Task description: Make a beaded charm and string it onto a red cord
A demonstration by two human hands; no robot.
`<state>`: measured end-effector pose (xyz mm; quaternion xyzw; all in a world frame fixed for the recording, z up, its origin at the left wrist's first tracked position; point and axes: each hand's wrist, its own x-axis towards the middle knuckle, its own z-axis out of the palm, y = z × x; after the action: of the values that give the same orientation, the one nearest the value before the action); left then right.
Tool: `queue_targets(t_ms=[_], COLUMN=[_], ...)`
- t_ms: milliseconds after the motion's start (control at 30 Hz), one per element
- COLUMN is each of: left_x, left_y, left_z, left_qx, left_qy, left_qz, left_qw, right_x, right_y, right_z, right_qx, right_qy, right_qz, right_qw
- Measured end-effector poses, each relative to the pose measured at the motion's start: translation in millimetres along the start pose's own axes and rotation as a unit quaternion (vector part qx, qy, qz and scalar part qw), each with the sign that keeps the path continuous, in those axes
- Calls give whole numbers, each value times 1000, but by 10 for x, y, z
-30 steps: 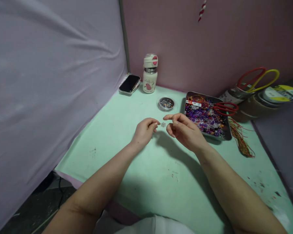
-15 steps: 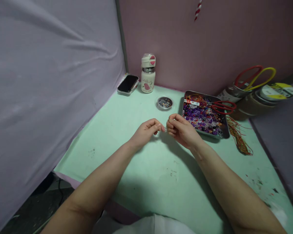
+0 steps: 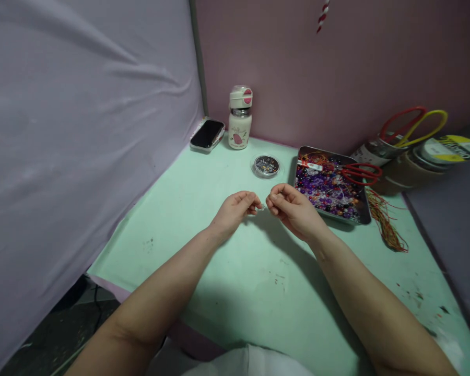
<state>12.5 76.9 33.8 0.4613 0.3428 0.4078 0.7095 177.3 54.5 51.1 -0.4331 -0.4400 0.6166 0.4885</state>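
My left hand (image 3: 235,210) and my right hand (image 3: 292,209) meet over the middle of the mint-green table (image 3: 203,209), fingertips almost touching. Both are pinched. Between them sits a tiny clear bead (image 3: 261,207), held at the fingertips; any thread is too thin to see. Just right of my right hand stands a metal tray (image 3: 363,215) full of purple, black and clear beads (image 3: 325,190), with red scissors (image 3: 360,172) lying across its far corner.
A round clear box (image 3: 266,165) sits behind the hands. A small bottle (image 3: 240,117) and a phone (image 3: 207,134) stand at the back wall. Orange threads (image 3: 387,224) lie right of the tray. Tape rolls (image 3: 434,156) lie at the far right.
My right hand's forefinger was stretched out a second ago; it has curled into a pinch and moved in to the left hand, so the clear bead is now held between the fingertips.
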Motion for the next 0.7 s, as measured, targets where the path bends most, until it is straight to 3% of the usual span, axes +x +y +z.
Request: queue_targets(t_ms=[367,467,567,700], left_x=[18,17,16,5], left_y=[-14,2,8,5], left_z=[-3,5,10,20], left_qx=[-10,-1,14,59], left_qy=[49,56,57,41], left_qz=[-23,-23,-23,-12], left_qw=[998,998,998,997], right_x=[3,-12,-30,-48], right_y=[42,32,-4,-41], right_z=[11,16,24,37], right_qx=[-119,-197,-295,-339], right_qy=[67,79,90,79], right_qz=[-82,-121,-175,-160], right_qw=[987,970,935,924])
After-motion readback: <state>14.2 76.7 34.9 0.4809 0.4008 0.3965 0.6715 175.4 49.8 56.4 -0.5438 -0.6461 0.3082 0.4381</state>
